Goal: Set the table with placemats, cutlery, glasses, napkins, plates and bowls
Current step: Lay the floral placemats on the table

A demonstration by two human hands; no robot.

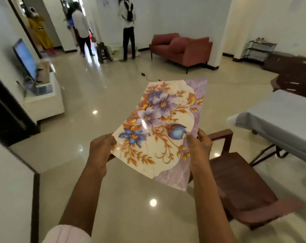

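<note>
A glossy placemat (163, 123) with purple and blue flowers and gold leaves is held in the air in front of me, above the tiled floor. My left hand (100, 148) grips its left edge near the lower corner. My right hand (199, 146) grips its right edge, thumb on top. The table (282, 113), covered with a pale cloth, stands to the right, apart from the mat. No cutlery, glasses, napkins, plates or bowls are in view.
A dark red wooden chair (240, 186) stands at the lower right beside the table. A red sofa (182, 48) is at the back, a TV (24, 57) on a white cabinet at the left. Several people stand at the far end. A cable lies on the floor.
</note>
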